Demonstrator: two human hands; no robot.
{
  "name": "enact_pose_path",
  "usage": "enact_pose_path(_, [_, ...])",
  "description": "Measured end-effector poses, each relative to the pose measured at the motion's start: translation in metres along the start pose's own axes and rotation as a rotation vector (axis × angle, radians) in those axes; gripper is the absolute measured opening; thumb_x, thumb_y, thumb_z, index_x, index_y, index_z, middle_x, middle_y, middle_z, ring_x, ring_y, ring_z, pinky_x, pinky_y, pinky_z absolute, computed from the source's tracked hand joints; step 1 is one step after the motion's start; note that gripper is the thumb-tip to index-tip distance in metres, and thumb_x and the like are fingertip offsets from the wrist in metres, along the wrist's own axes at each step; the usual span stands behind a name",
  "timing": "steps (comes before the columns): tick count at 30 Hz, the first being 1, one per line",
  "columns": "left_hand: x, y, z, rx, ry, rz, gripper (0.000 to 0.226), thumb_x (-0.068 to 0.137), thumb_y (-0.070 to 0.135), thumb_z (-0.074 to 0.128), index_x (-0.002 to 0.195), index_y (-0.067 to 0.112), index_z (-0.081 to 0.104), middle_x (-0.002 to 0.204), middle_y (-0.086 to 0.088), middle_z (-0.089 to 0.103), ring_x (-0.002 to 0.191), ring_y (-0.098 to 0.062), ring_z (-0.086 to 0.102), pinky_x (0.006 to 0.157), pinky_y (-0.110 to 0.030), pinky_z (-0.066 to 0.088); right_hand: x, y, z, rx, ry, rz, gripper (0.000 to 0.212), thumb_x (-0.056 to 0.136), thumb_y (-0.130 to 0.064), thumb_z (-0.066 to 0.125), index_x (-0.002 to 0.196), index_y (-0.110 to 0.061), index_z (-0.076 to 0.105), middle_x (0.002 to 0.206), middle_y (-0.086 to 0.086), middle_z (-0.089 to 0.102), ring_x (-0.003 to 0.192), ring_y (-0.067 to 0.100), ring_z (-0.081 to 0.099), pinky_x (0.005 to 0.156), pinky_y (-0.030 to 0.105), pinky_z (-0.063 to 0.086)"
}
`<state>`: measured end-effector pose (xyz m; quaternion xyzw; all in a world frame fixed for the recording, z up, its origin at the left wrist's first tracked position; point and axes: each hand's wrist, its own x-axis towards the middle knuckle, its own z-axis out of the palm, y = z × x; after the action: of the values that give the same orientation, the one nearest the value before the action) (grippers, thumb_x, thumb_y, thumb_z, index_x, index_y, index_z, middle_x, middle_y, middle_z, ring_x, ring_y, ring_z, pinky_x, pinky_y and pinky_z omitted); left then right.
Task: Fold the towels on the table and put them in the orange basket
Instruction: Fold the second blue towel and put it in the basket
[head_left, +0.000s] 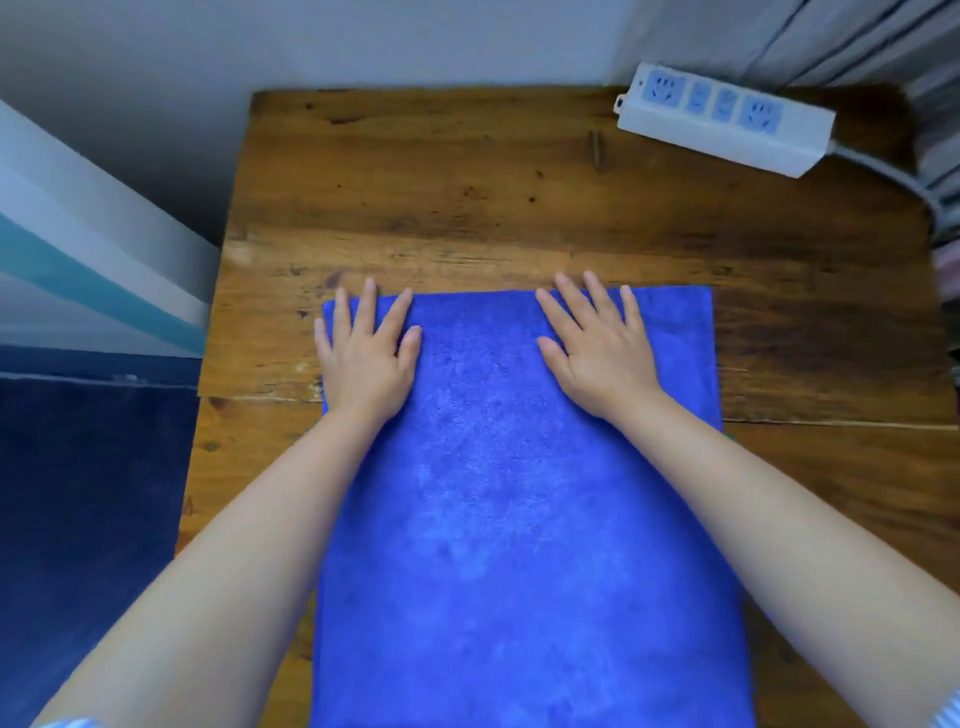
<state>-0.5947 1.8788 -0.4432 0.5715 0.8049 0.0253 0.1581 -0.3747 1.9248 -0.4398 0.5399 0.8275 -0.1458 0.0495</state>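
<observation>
A blue towel (519, 519) lies flat on the wooden table (493, 197), running from the table's middle down to the near edge of the view. My left hand (366, 358) rests palm down with fingers spread on the towel's far left corner. My right hand (600, 353) lies flat with straight fingers on the far edge, right of centre. A thin strip of green shows under the towel's right side. The orange basket is not in view.
A white power strip (722, 118) with blue sockets lies at the table's far right corner, its grey cable (893, 179) trailing off the right edge. A white wall stands behind the table. To the left is a dark blue surface (88, 493).
</observation>
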Motion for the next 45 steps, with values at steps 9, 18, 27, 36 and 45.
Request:
enact_pose_path(9, [0.013, -0.014, -0.016, 0.058, -0.116, -0.101, 0.052, 0.096, 0.044, 0.028, 0.145, 0.031, 0.018, 0.157, -0.001, 0.004, 0.144, -0.029, -0.005, 0.114, -0.049, 0.001, -0.003, 0.076, -0.028, 0.012, -0.068, 0.260, 0.052, 0.097, -0.037, 0.022, 0.146, -0.022, 0.012, 0.157, 0.000, 0.001, 0.144, 0.024, -0.005, 0.114, 0.051, -0.004])
enact_pose_path(18, [0.027, 0.010, -0.042, 0.303, -0.119, 0.179, 0.054, 0.081, 0.007, 0.046, 0.134, 0.011, 0.037, 0.129, -0.015, 0.048, 0.119, -0.034, 0.044, 0.096, -0.040, 0.036, 0.008, 0.053, -0.062, -0.048, -0.105, 0.085, 0.059, 0.085, -0.011, 0.044, 0.141, -0.013, 0.026, 0.144, 0.008, 0.034, 0.138, 0.025, 0.021, 0.109, 0.061, -0.007])
enact_pose_path(27, [0.027, 0.009, -0.043, 0.411, -0.106, 0.159, 0.051, 0.081, 0.005, 0.047, 0.130, 0.016, 0.041, 0.120, -0.011, 0.051, 0.116, -0.031, 0.044, 0.094, -0.037, 0.036, 0.014, 0.042, -0.072, -0.100, -0.119, 0.060, 0.039, 0.079, 0.000, 0.048, 0.117, -0.007, 0.047, 0.112, 0.014, 0.049, 0.107, 0.030, 0.045, 0.083, 0.036, 0.039])
enact_pose_path(36, [0.008, 0.001, -0.051, 0.271, -0.007, 0.217, 0.020, 0.081, 0.001, 0.047, 0.099, 0.002, 0.055, 0.108, -0.017, 0.052, 0.102, -0.033, 0.045, 0.075, -0.039, 0.039, -0.002, 0.034, -0.076, -0.149, 0.021, 0.109, 0.016, 0.080, -0.003, 0.049, 0.093, -0.005, 0.059, 0.102, 0.014, 0.055, 0.100, 0.031, 0.049, 0.082, 0.035, 0.037])
enact_pose_path(45, [-0.082, -0.034, -0.069, 0.043, 0.149, 0.447, 0.028, 0.077, -0.007, 0.050, 0.102, -0.002, 0.059, 0.100, -0.023, 0.060, 0.096, -0.038, 0.052, 0.078, -0.046, 0.043, -0.106, 0.018, -0.089, -0.216, 0.294, 0.008, 0.018, 0.075, 0.006, 0.048, 0.087, 0.006, 0.061, 0.088, 0.024, 0.060, 0.086, 0.039, 0.052, 0.071, 0.039, 0.037])
